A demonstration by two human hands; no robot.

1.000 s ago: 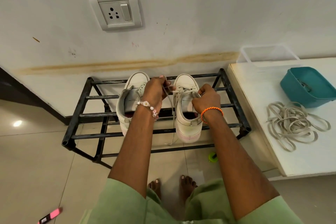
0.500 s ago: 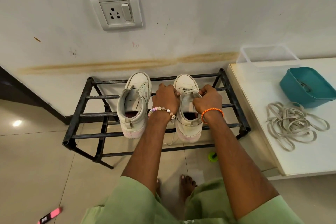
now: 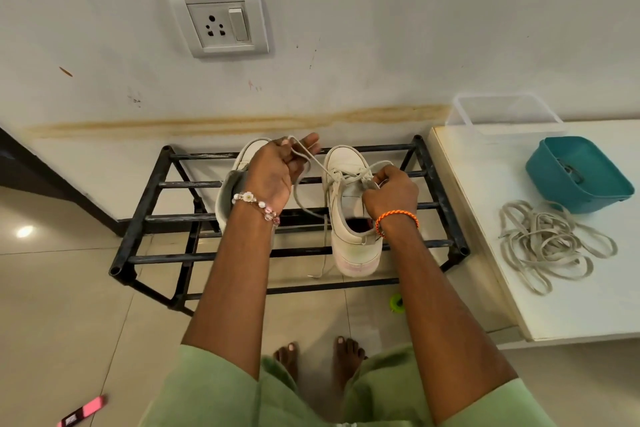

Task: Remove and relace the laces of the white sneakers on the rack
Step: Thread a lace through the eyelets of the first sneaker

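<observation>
I am standing over the black rack (image 3: 145,204) in the middle of the frame, where both white sneakers are sitting side by side on the bars. My left hand (image 3: 273,172) is curling around a length of lace (image 3: 313,163), holding it raised above the left sneaker (image 3: 227,198), which my hand and wrist are largely covering. The lace is running from my fingers down and right to the eyelets of the right sneaker (image 3: 349,236), and a loose end is hanging through the bars below. My right hand (image 3: 391,192) is pinching the lace at the upper eyelets of that sneaker, fingers curled tight. At the right of the frame, a heap of spare laces (image 3: 550,246) is lying on the white table (image 3: 485,218), just below a teal tub (image 3: 578,173).
</observation>
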